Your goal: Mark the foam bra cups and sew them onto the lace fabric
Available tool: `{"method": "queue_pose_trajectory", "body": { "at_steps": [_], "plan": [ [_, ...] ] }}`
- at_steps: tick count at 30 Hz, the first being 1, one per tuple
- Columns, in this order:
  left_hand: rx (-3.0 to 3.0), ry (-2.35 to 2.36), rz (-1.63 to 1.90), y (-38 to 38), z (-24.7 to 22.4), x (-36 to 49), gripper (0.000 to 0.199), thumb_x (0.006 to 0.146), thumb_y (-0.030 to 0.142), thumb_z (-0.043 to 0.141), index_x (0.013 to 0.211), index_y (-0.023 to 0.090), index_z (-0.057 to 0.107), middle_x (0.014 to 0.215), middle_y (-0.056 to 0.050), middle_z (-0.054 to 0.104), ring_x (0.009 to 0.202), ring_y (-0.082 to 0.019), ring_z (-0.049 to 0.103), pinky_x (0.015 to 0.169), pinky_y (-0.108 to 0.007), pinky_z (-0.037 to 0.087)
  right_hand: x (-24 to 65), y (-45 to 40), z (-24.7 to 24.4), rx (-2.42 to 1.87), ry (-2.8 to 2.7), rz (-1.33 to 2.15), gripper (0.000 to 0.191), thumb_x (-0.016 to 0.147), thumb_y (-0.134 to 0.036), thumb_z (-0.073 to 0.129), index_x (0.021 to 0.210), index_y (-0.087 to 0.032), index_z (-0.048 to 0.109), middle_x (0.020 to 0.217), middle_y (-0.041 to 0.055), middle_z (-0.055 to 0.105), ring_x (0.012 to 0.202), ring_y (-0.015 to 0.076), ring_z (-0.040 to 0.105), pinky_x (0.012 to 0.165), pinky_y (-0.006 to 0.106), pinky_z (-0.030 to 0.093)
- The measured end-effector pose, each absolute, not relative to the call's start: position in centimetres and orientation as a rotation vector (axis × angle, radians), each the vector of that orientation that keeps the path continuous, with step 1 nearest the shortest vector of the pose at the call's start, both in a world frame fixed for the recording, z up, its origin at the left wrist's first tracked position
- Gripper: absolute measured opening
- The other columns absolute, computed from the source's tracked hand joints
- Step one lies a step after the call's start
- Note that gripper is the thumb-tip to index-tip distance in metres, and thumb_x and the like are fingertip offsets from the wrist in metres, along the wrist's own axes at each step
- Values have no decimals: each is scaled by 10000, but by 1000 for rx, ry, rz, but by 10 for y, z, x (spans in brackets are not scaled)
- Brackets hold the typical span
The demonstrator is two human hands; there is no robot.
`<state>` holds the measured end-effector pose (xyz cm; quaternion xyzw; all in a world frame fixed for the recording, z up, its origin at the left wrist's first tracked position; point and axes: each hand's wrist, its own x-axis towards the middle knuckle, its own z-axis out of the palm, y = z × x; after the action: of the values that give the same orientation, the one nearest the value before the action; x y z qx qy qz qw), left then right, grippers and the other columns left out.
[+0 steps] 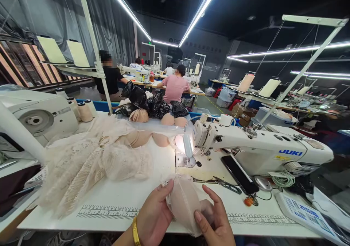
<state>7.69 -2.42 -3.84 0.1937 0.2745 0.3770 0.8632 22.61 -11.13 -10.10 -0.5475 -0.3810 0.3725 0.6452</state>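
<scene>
Between my hands, over the table's front edge, is a beige bra cup [185, 200] covered in sheer fabric with a seam down it. My left hand [157, 211], a gold bracelet at its wrist, grips the cup's left side with the thumb on top. On the right side, the thumb of my right hand [214, 220] presses the cup's lower edge; its index finger points up, free. Just beyond stands a white sewing machine [246, 142], its lamp lit over the needle plate [185, 161]. A heap of cream lace pieces [90, 165] lies to the left.
Thread snips [228, 185] and a black phone [239, 173] lie right of the needle plate. A printed ruler [109, 212] runs along the front edge. Beige cups [168, 119] and black plastic bags [158, 105] sit behind. Another machine [38, 116] stands left; people work farther back.
</scene>
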Motion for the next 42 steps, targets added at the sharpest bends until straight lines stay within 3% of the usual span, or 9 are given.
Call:
{"method": "queue_pose_trajectory", "body": {
  "at_steps": [7, 18, 23, 26, 29, 32, 35, 38, 42],
  "plan": [
    [518, 559, 862, -27, -34, 78, 466, 684, 432, 968, 1017, 146, 813, 1116, -134, 790, 1175, -347, 675, 1027, -402, 543, 224, -112, -101, -1318, -900, 767, 721, 857, -652, 767, 1419, -235, 590, 998, 100, 741, 981, 319, 715, 898, 424, 595],
    [560, 613, 788, -25, -34, 78, 488, 672, 466, 956, 981, 121, 803, 1052, -155, 785, 1031, -329, 708, 868, -364, 572, 229, -114, -101, -1364, -966, 776, 678, 895, -640, 730, 1434, -252, 592, 891, 69, 715, 834, 288, 709, 810, 392, 594],
    [716, 615, 708, -14, -25, 72, 460, 748, 505, 871, 1005, 133, 789, 948, -135, 768, 916, -294, 701, 825, -364, 542, 242, -112, -108, -1226, -1033, 945, 843, 884, -623, 736, 1574, -286, 390, 927, 54, 733, 809, 265, 707, 811, 405, 573],
    [1152, 430, 538, 2, -10, 63, 416, 792, 487, 808, 1089, 197, 783, 969, -101, 751, 949, -305, 683, 876, -405, 524, 270, -97, -101, -1278, -1345, 868, 798, 933, -433, 710, 1616, -315, 315, 1105, 80, 739, 937, 265, 718, 881, 412, 557],
    [2009, 175, 349, 28, -4, 64, 93, 838, 273, 720, 902, 274, 788, 982, -44, 738, 953, -266, 661, 973, -434, 461, 300, -63, -84, -1226, -1818, 352, 621, 954, -232, 630, 1539, -292, 430, 1085, 81, 736, 975, 260, 682, 868, 398, 535],
    [2660, 26, 299, 61, -17, 82, 193, 777, 81, 675, 735, 260, 736, 959, 1, 734, 970, -235, 664, 1101, -508, 325, 318, -16, -71, -1150, -2269, -140, 272, 1023, -92, 489, 1150, -256, 665, 943, 39, 752, 898, 228, 617, 814, 381, 471],
    [2810, 70, 223, 91, -40, 103, 165, 699, 85, 727, 680, 249, 731, 955, 8, 735, 921, -225, 668, 1075, -506, 335, 327, 17, -70, -1149, -2397, -252, 303, 959, 10, 488, 908, -227, 670, 940, 26, 766, 920, 218, 610, 726, 330, 435],
    [2829, 113, 184, 108, -56, 112, 165, 676, 99, 717, 672, 260, 750, 946, -3, 724, 814, -202, 642, 981, -461, 396, 332, 21, -73, -1201, -2357, -178, 392, 865, 82, 449, 942, -227, 678, 1007, 26, 770, 933, 204, 627, 665, 301, 412],
    [2780, 164, 304, 109, -62, 110, 169, 698, 116, 705, 697, 276, 760, 973, 1, 708, 772, -183, 600, 967, -454, 386, 338, 10, -69, -1276, -2320, -5, 465, 877, 76, 418, 1046, -253, 701, 1100, 14, 784, 930, 198, 663, 691, 314, 431]
  ]
}}
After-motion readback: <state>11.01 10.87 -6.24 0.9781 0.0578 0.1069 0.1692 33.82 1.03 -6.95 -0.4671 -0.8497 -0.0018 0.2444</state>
